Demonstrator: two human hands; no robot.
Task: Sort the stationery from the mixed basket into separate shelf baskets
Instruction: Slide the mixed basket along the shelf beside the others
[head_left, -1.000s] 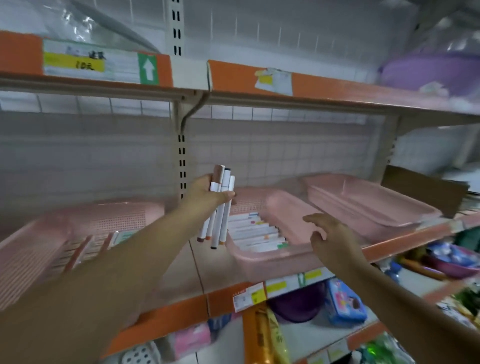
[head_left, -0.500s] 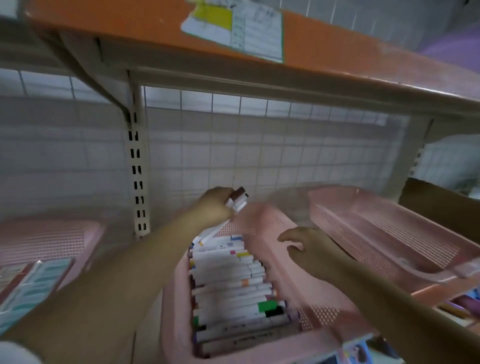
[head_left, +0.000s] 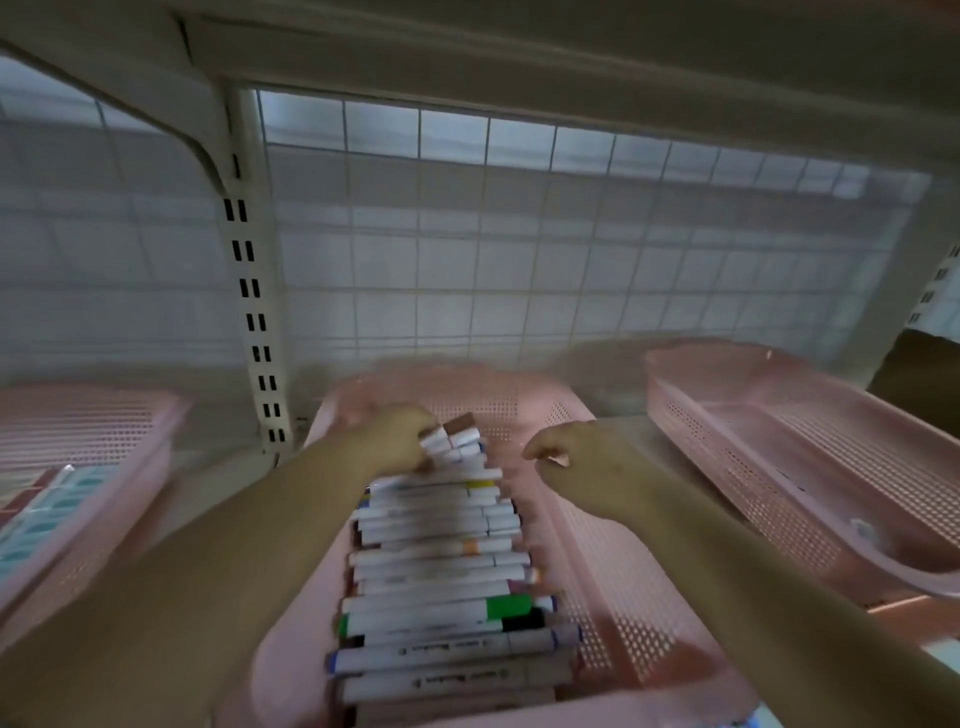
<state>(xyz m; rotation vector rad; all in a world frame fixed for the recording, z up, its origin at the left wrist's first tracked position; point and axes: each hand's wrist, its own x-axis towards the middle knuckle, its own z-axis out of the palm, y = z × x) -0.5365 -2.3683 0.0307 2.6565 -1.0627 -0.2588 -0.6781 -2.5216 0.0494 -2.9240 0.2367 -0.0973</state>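
Observation:
A pink mesh basket (head_left: 613, 582) stands on the shelf right in front of me, its left half filled with several white markers (head_left: 441, 566) lying crosswise in a stack. My left hand (head_left: 395, 436) is shut on a small bundle of markers (head_left: 453, 439), white with one brown cap, held low over the far end of the stack. My right hand (head_left: 582, 462) hovers over the basket's right half with curled fingers, holding nothing that I can see.
A second pink basket (head_left: 810, 467) sits to the right, nearly bare. At the left, another pink basket (head_left: 93, 467) holds flat teal-patterned packs (head_left: 47, 514). A wire grid back wall (head_left: 519, 234) and a slotted upright (head_left: 249, 291) close off the rear; a shelf overhangs above.
My head has moved in closer and lower over the basket. My left hand has lowered the marker bundle from upright above the basket down to the far end of the stack.

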